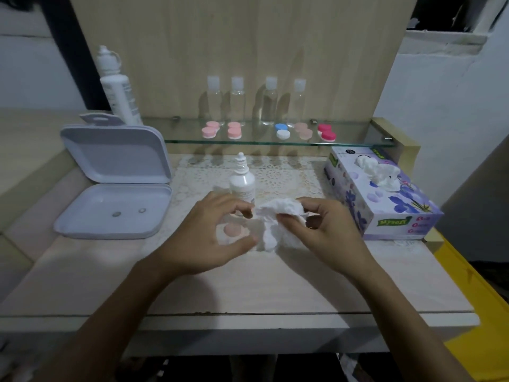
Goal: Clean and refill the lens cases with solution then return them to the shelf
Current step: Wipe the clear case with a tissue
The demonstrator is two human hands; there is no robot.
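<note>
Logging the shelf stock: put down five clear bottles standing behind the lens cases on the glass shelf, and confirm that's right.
Not right: the head view shows four clear bottles, not five. They do stand behind the lens cases on the glass shelf.
</note>
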